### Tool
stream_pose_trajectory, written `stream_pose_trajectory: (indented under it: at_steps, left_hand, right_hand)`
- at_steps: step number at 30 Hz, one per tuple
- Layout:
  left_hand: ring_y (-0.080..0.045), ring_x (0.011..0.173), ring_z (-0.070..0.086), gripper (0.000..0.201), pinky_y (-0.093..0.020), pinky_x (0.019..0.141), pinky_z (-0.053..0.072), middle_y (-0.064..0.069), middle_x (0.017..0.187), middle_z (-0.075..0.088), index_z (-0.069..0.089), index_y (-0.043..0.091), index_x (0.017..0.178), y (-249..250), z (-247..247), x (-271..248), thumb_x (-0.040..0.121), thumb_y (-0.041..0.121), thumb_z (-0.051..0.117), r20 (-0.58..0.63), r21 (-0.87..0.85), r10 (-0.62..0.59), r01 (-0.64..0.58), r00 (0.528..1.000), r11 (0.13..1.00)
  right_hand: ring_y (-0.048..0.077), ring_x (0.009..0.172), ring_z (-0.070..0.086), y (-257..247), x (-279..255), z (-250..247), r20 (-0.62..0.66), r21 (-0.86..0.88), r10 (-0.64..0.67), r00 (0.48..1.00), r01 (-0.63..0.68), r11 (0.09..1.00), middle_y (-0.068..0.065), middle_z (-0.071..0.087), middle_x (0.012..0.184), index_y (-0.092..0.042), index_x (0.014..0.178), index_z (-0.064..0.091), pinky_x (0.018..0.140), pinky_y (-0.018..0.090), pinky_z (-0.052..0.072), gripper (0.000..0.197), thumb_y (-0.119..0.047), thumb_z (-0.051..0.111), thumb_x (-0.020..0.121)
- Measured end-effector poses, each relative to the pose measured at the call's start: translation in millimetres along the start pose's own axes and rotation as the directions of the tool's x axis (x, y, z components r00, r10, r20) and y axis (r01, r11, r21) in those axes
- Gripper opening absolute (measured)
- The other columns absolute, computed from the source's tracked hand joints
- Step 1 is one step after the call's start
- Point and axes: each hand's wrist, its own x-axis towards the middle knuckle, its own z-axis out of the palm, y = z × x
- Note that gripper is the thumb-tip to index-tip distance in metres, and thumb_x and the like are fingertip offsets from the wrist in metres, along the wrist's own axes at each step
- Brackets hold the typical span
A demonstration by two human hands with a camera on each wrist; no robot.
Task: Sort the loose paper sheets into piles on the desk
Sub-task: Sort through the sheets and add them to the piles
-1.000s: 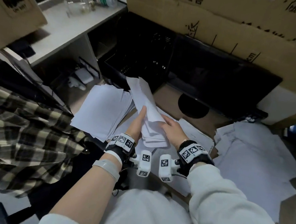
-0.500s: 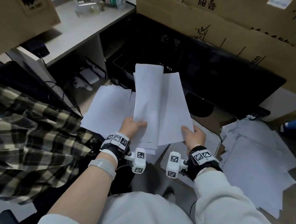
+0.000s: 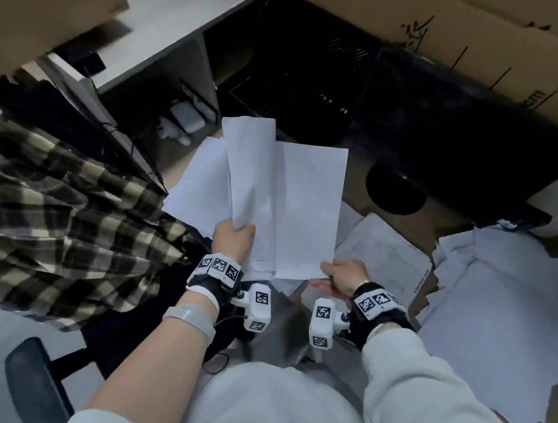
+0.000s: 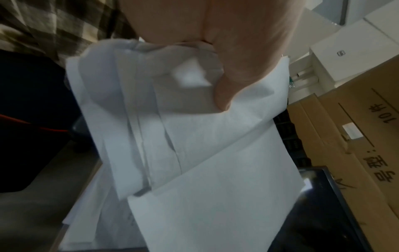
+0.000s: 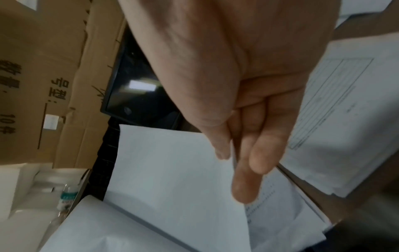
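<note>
Two piles already lie on the bench, a left pile (image 3: 201, 182) and a sprawling right pile (image 3: 502, 303), while the left hand (image 3: 233, 241) grips a bunch of sheets (image 3: 250, 180) and the right hand (image 3: 343, 276) pinches one sheet (image 3: 308, 211) off it, so sorting appears roughly midway.

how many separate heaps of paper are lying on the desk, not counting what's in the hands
3. A left pile lies beyond the left hand, a printed pile beside the right hand, and a big loose spread at far right. The held sheets may hide more.
</note>
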Motion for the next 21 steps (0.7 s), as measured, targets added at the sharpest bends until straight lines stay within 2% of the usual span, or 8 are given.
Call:
stream_pose_trajectory:
  at_steps: [2,4,8,11,14,17,19,21]
  left_hand:
    - [-0.026,0.084,0.064,0.019,-0.028,0.076,0.050,-0.009,0.086,0.068,0.072,0.005,0.098,-5.9,-6.2,-0.4,0.083,0.013,0.063,-0.103,0.002,-0.023,0.023,0.994,1.000]
    - [-0.025,0.083,0.064,0.014,-0.028,0.075,0.049,-0.007,0.084,0.067,0.071,0.006,0.091,-10.7,-14.3,-2.0,0.083,0.012,0.063,-0.164,-0.010,-0.051,0.050,0.985,0.999]
    - [-0.022,0.078,0.061,0.010,-0.025,0.070,0.044,-0.007,0.082,0.067,0.069,0.004,0.088,-18.0,-42.1,-1.7,0.084,0.011,0.063,-0.284,-0.069,-0.103,0.087,0.953,0.994]
    - [-0.024,0.080,0.064,0.012,-0.024,0.066,0.047,-0.010,0.087,0.069,0.069,0.002,0.091,-23.9,-67.9,7.9,0.085,0.012,0.065,-0.323,-0.093,-0.118,0.093,0.939,0.991]
    - [-0.020,0.077,0.063,0.008,-0.022,0.066,0.047,-0.008,0.085,0.069,0.070,0.004,0.092,-29.2,-84.3,20.5,0.087,0.009,0.064,-0.306,-0.128,-0.117,0.081,0.945,0.988]
    - [-0.019,0.077,0.063,0.010,-0.022,0.068,0.047,-0.009,0.087,0.069,0.070,0.002,0.093,-30.7,-95.9,40.3,0.087,0.009,0.064,-0.277,-0.123,-0.114,0.083,0.954,0.989]
    - [-0.014,0.071,0.062,0.009,-0.015,0.060,0.048,-0.007,0.084,0.068,0.070,0.001,0.093,-31.4,-104.6,57.5,0.088,0.007,0.065,-0.239,-0.109,-0.109,0.085,0.965,0.990]
    - [-0.008,0.067,0.059,0.006,-0.007,0.052,0.045,-0.004,0.080,0.066,0.069,0.003,0.092,-34.5,-113.1,73.9,0.089,0.005,0.065,-0.204,-0.102,-0.106,0.086,0.973,0.991]
  right_hand:
    - [0.020,0.063,0.074,-2.2,9.6,7.7,0.059,-0.026,-0.045,0.997,0.047,0.999,0.026,0.072,0.095,0.004,0.128,0.052,0.053,0.025,0.059,0.036,-0.005,0.062,0.095]
    - [0.018,0.058,0.073,-3.8,18.0,16.7,0.073,-0.058,-0.096,0.993,0.100,0.993,0.025,0.072,0.101,0.006,0.133,0.052,0.053,0.024,0.058,0.040,-0.006,0.061,0.095]
    - [0.022,0.058,0.073,-6.4,34.5,39.2,0.069,-0.087,-0.112,0.991,0.118,0.989,0.018,0.073,0.082,0.005,0.125,0.057,0.048,0.023,0.057,0.032,-0.008,0.059,0.096]
    - [0.020,0.053,0.071,-15.2,41.7,61.4,0.044,-0.086,-0.149,0.988,0.152,0.985,0.013,0.071,0.074,0.004,0.102,0.065,0.042,0.023,0.051,0.015,-0.007,0.058,0.096]
    - [0.021,0.056,0.073,-24.4,49.3,88.0,0.017,-0.120,-0.165,0.986,0.165,0.979,0.003,0.068,0.056,-0.005,0.083,0.064,0.045,0.025,0.050,0.014,-0.011,0.059,0.094]
    - [0.020,0.053,0.072,-36.9,59.6,118.4,-0.020,-0.156,-0.185,0.983,0.179,0.971,0.003,0.058,0.052,-0.013,0.069,0.049,0.044,0.026,0.043,0.025,-0.012,0.057,0.093]
    - [0.021,0.053,0.072,-47.7,66.1,139.9,-0.028,-0.171,-0.187,0.982,0.179,0.969,0.002,0.049,0.050,-0.018,0.063,0.039,0.050,0.031,0.039,0.032,-0.009,0.055,0.091]
    - [0.022,0.054,0.072,-55.3,75.8,160.2,-0.044,-0.191,-0.179,0.983,0.168,0.967,-0.001,0.038,0.046,-0.020,0.060,0.030,0.048,0.029,0.035,0.039,-0.007,0.052,0.089]
